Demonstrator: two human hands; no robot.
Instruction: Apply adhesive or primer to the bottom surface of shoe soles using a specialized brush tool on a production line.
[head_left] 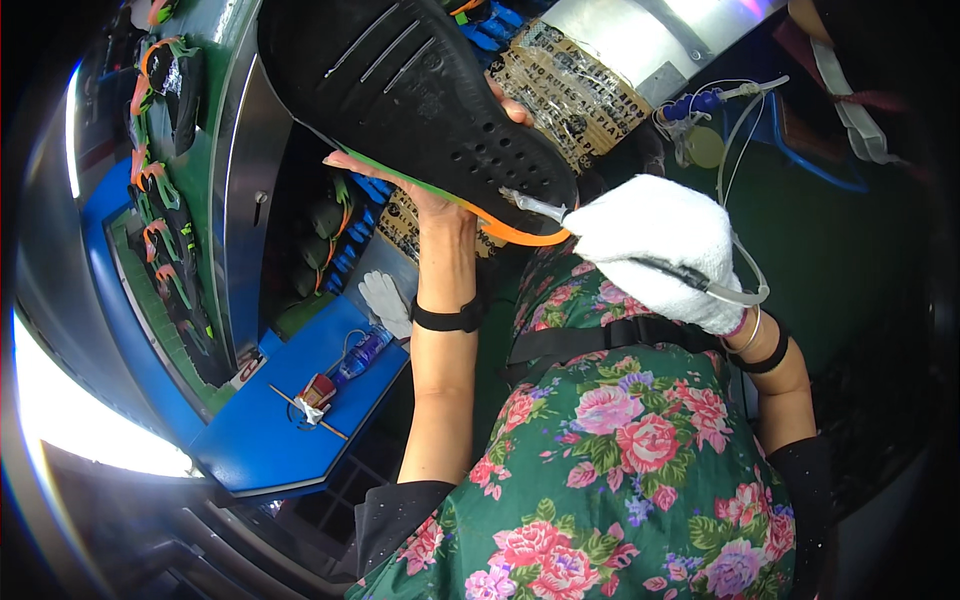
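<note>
A large black shoe sole [400,110] with thin slits, rows of round holes and an orange and green edge is held up in front of me. My left hand [440,200] grips it from beneath, thumb at the near edge and fingertips curling over the far edge. A thick white cloth [650,235] covers my right hand, so its fingers are hidden. Out of the cloth sticks a clear pointed nozzle [535,205], its tip at the sole's holes near the rounded end. A pale hose [750,295] runs from the cloth-covered hand.
A blue table [270,440] at the left bears a grey glove [388,303], a blue bottle [362,355] and a stick with a small red item [318,390]. Shoes with orange and green parts [165,230] line a conveyor. Printed cardboard [570,90] lies beyond the sole.
</note>
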